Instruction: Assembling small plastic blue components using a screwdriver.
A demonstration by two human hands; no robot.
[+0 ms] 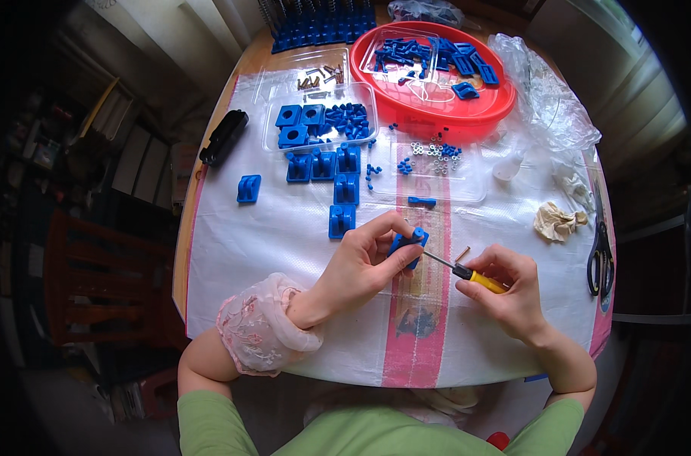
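One blue part (418,235), centre frame, is pinched in my left hand (360,260); my right hand (510,287) grips a yellow screwdriver (487,282). A tilted push could skid it into my thumb (400,261).

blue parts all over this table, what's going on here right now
A person is working at the table with both bare hands. The left hand grips a blue part, and the right hand holds a yellow-and-black screwdriver with its shaft pointed at that part; whether the tip touches is hard to tell. Beyond the left hand, five blue brackets stand grouped by a clear tub, with a lone bracket off to the left. A red tray holds more blue pieces.
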